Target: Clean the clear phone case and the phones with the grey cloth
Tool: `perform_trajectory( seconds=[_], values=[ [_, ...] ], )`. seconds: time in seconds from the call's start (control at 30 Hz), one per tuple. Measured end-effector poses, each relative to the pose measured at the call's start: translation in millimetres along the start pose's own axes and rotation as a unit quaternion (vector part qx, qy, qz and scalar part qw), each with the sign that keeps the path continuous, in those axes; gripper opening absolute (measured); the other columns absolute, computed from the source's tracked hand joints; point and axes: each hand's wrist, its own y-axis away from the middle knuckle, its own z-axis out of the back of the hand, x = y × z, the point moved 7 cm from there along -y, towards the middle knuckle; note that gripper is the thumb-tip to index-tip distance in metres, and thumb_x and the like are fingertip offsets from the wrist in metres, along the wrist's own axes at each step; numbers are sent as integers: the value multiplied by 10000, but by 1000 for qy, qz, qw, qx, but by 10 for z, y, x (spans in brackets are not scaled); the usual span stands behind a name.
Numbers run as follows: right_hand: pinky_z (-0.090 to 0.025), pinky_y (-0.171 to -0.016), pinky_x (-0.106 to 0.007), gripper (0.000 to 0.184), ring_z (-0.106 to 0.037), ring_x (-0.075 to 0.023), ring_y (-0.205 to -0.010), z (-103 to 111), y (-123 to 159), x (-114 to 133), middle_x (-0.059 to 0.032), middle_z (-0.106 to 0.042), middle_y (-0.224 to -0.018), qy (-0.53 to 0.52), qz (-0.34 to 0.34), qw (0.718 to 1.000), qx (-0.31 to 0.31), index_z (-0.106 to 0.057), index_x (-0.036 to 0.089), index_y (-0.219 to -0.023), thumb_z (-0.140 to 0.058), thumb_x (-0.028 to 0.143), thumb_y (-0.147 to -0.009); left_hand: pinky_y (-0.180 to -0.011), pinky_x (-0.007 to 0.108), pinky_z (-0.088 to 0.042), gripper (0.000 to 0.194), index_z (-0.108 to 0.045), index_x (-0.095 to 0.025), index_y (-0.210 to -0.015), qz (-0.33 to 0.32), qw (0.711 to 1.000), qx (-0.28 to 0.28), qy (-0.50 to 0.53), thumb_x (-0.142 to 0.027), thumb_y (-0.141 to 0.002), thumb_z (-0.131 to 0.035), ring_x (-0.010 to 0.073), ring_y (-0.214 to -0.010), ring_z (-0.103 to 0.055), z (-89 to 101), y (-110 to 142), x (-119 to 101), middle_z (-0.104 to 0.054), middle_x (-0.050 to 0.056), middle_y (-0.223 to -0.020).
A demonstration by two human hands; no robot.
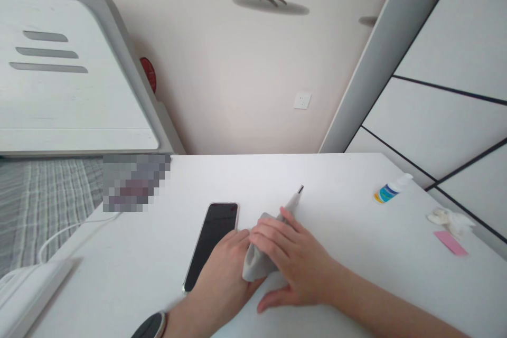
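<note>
Grey microfiber cloth [258, 256] — wrapped around a slim pointed pen-like tool [293, 203] — is gripped between the left hand [224, 274] and right hand [291, 259] on a white desk [340, 182], the left partly over a black smartphone [210, 243].

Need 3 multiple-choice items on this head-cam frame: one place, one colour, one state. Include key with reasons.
1. Where is the phone?
A. On the white desk, by the left hand
B. On the plaid fabric
C. Leaning on the wall

2. What colour is the cloth under the right hand?
A. Red
B. Grey
C. Yellow

3. What state is the phone's screen in?
A. Lit
B. Covered by the cloth
C. Dark

Key:
1. A, the phone lies flat on the desktop at the left hand's edge.
2. B, grey fabric shows between the two hands.
3. C, the exposed glass looks black, with no image showing.
</note>
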Motion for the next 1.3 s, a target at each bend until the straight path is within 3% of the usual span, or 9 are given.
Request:
perform_trajectory(
  seconds=[0.17,0.37,0.53,0.63,0.77,0.9,0.97,1.17,1.3],
  values=[
    [-270,-1200,-651,824,-448,-372,-1400,138,39,-414,-233,-588,-1359,52,-117,990,-62,-492,95,-1352,-483,780,-893,-795,402,-527,126,-651,-187,-873,21,999,32,-25,-152,-933,-547,248,-829,-660,-22,-24,0,-683,47,-839],
    [-235,-1262,-519,951,-465,-298,-1397,-22,-9,-8,-170,-597,-1403,-3,14,1000,-18,-440,100,-1450,-425,847,-861,-855,448,-537,35,-655,-172,-902,10,1000,9,6,-201,-884,-652,278,-910,-671,-33,-8,36,-704,75,-944],
    [-290,-1205,-625,869,-445,-371,-1411,153,44,-505,-245,-558,-1411,61,-123,989,-53,-457,70,-1416,-388,783,-924,-818,471,-546,133,-654,-178,-893,31,998,46,-24,-162,-949,-535,276,-857,-668,-38,-26,10,-687,59,-864],
    [-254,-1225,-626,975,-351,-396,-1472,115,28,-280,-236,-533,-1447,40,-99,994,-40,-444,62,-1431,-433,849,-855,-797,453,-555,102,-658,-176,-867,19,999,32,-23,-143,-913,-573,271,-842,-672,-36,-23,4,-693,61,-858],
    [-189,-1277,-513,940,-392,-297,-1465,-2,-12,75,-155,-555,-1472,-9,12,1000,7,-409,104,-1487,-432,824,-883,-842,448,-559,79,-678,-172,-936,-12,1000,-9,-3,-187,-859,-669,279,-899,-686,-14,-5,2,-724,82,-956],
    [-239,-1232,-596,806,-475,-334,-1389,153,25,-412,-194,-603,-1386,30,-103,993,-43,-496,104,-1382,-425,766,-929,-794,453,-557,98,-652,-178,-868,21,999,19,-35,-163,-921,-572,269,-820,-673,-28,-18,13,-697,55,-847],
    [-257,-1213,-618,781,-466,-360,-1386,186,42,-479,-211,-606,-1360,35,-137,988,-61,-531,97,-1315,-430,767,-926,-802,454,-552,104,-652,-184,-884,20,999,24,-37,-141,-918,-564,269,-834,-674,-32,-22,3,-697,47,-856],
    [-208,-1265,-515,890,-503,-296,-1356,-27,-41,121,-154,-625,-1369,-31,15,999,-24,-480,119,-1403,-470,828,-865,-890,452,-536,142,-682,-180,-979,-8,1000,3,19,-166,-838,-678,276,-953,-679,-34,-1,13,-723,69,-999],
    [-243,-1226,-598,765,-500,-332,-1361,95,1,-341,-188,-616,-1362,33,-75,996,-40,-490,112,-1372,-464,739,-935,-803,457,-545,97,-654,-179,-853,29,999,35,-25,-166,-915,-582,273,-830,-667,-42,-33,23,-691,56,-846]
  ],
)
